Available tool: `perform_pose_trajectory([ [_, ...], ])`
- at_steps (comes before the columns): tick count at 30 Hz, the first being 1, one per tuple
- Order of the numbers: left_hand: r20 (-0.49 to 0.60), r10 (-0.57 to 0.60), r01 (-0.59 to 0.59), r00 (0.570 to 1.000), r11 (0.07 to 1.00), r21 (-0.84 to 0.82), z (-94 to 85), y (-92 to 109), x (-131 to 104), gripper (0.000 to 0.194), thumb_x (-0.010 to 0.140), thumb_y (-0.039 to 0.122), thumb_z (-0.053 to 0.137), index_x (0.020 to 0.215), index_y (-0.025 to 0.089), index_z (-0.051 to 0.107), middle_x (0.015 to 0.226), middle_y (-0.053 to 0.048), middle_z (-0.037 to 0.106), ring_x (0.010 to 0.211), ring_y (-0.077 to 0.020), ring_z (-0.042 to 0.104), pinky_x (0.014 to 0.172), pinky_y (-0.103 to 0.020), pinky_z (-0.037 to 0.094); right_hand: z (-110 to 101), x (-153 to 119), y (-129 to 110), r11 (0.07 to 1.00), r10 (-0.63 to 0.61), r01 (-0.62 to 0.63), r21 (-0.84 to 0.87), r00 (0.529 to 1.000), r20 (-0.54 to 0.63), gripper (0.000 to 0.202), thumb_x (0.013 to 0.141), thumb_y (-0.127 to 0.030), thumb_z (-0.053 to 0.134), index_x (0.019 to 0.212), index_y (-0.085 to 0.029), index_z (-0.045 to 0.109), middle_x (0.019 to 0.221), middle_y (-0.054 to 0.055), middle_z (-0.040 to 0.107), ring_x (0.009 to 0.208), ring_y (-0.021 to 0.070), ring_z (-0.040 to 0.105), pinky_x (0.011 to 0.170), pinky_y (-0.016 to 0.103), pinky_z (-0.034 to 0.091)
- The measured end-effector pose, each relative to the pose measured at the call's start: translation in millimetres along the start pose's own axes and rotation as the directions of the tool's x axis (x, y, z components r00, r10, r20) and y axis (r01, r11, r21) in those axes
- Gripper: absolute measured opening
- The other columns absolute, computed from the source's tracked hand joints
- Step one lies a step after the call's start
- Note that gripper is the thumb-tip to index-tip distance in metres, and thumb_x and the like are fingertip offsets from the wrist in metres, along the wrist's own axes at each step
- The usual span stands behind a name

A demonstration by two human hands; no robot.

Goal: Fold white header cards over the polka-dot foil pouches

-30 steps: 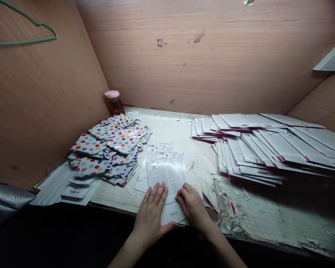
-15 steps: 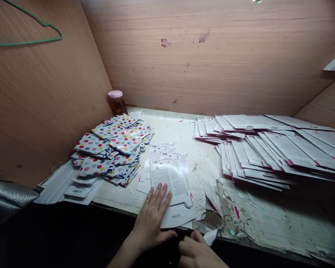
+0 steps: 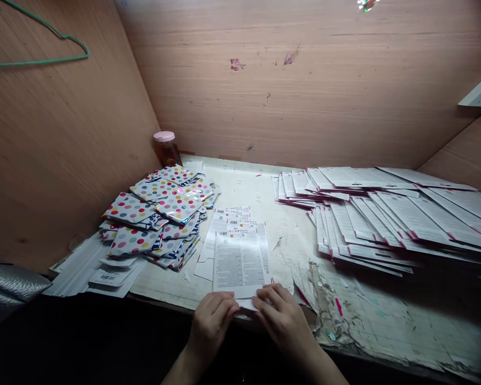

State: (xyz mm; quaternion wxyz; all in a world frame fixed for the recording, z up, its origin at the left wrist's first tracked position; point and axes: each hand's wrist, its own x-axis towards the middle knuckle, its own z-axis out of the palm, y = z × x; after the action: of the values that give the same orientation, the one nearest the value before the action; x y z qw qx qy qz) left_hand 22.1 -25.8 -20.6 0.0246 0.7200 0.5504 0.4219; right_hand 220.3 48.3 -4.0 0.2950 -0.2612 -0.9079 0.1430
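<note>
A white printed card sleeve (image 3: pixel 240 264) with small text and a barcode lies upright before me at the table's front edge, on top of more printed cards (image 3: pixel 235 212). At its lower left corner my left hand (image 3: pixel 213 315) is closed, fingers curled over the bottom flap. My right hand (image 3: pixel 279 309) grips the lower right corner, its fingertips bent over the same flap. Between the hands a strip of the flap (image 3: pixel 247 303) shows. Thumbs and the flap's underside are hidden.
Polka-dot foil packets (image 3: pixel 156 214) are piled at the left, beside white barcode slips (image 3: pixel 110 276). A pink-lidded jar (image 3: pixel 167 149) stands behind them. Rows of printed cards (image 3: pixel 369 208) cover the right side. The table's torn front edge (image 3: pixel 324 305) lies right of my hands.
My left hand has gone from lying flat on the cards to curling at the sleeve's lower left corner. My right hand has risen to the right corner. The top sleeve now lies straighter.
</note>
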Motion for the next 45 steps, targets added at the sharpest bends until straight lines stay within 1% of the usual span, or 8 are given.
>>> perform_pose_trajectory([
  [11,-0.091,-0.211,0.222,0.973,0.964,0.146,9.0,9,13,0.018,0.089,0.020,0.060,0.107,0.022,0.061,0.102,-0.007,0.064,0.097,-0.0227,0.062,0.082,-0.039,0.056,16,15,0,0.960,0.279,-0.280,0.006,0.954,-0.112,0.004,0.088,-0.017,0.058,0.086,-0.021,0.059,0.084,0.006,0.060,0.080,0.0245,0.055,0.067,0.040,0.051],
  [15,0.014,0.039,-0.041,0.999,0.939,0.340,7.5,8,1,0.029,0.092,0.013,0.051,0.118,0.019,0.062,0.119,-0.008,0.068,0.115,-0.0265,0.059,0.093,-0.045,0.053,22,1,-4,0.970,0.060,-0.097,-0.221,0.984,-0.167,0.027,0.091,-0.010,0.048,0.112,-0.018,0.062,0.117,0.014,0.064,0.110,0.0317,0.057,0.086,0.048,0.052],
  [19,0.265,0.253,-0.341,0.930,0.862,0.374,-12.5,-1,-16,0.041,0.096,0.018,0.043,0.136,0.010,0.050,0.132,-0.010,0.062,0.127,-0.0222,0.054,0.103,-0.036,0.049,20,-18,-9,0.935,-0.174,0.154,-0.318,0.984,-0.037,0.042,0.089,-0.015,0.050,0.131,-0.008,0.053,0.132,0.017,0.060,0.126,0.0320,0.052,0.093,0.044,0.053],
  [26,0.097,0.389,-0.401,0.916,0.893,0.206,-20.4,18,-12,0.045,0.099,0.012,0.031,0.142,0.014,0.043,0.113,-0.008,0.072,0.115,-0.0208,0.063,0.097,-0.034,0.054,6,-13,-26,0.919,-0.214,0.193,-0.343,0.977,-0.024,0.056,0.089,-0.011,0.043,0.144,-0.004,0.038,0.136,0.020,0.053,0.126,0.0386,0.050,0.092,0.055,0.053],
  [32,-0.195,0.178,-0.147,0.965,0.976,0.163,-33.7,14,24,0.050,0.090,0.030,0.057,0.139,0.028,0.047,0.108,-0.005,0.071,0.098,-0.0230,0.069,0.086,-0.035,0.058,-91,-2,12,0.874,-0.226,0.120,-0.471,0.958,-0.175,0.056,0.096,-0.013,0.033,0.151,-0.016,0.027,0.136,0.010,0.057,0.133,0.0291,0.045,0.107,0.054,0.042],
  [35,-0.145,-0.184,0.217,0.972,0.938,0.270,-26.8,-17,41,0.058,0.086,0.051,0.054,0.133,0.018,0.050,0.124,-0.015,0.059,0.114,-0.0332,0.056,0.095,-0.050,0.050,-173,-17,80,0.760,-0.049,-0.213,-0.614,0.923,-0.382,0.053,0.094,-0.012,0.042,0.146,-0.024,0.039,0.138,0.006,0.056,0.132,0.0282,0.045,0.110,0.053,0.034],
  [39,-0.051,-0.470,0.426,0.881,0.743,0.516,3.4,-38,55,0.086,0.076,0.072,0.044,0.130,0.006,0.054,0.122,-0.020,0.052,0.110,-0.0407,0.049,0.089,-0.054,0.045,-261,-42,182,0.557,0.314,-0.641,-0.528,0.751,-0.581,0.043,0.095,-0.022,0.033,0.117,-0.016,0.069,0.123,0.013,0.066,0.123,0.0328,0.045,0.104,0.052,0.033],
  [45,-0.046,-0.626,0.481,0.778,0.546,0.686,15.2,-18,76,0.095,0.070,0.069,0.053,0.137,0.003,0.045,0.119,-0.020,0.050,0.109,-0.0409,0.046,0.089,-0.048,0.040,-292,-60,243,0.483,0.467,-0.763,-0.430,0.640,-0.610,0.044,0.083,-0.025,0.037,0.109,-0.017,0.072,0.126,0.020,0.062,0.115,0.0438,0.048,0.088,0.071,0.031],
])
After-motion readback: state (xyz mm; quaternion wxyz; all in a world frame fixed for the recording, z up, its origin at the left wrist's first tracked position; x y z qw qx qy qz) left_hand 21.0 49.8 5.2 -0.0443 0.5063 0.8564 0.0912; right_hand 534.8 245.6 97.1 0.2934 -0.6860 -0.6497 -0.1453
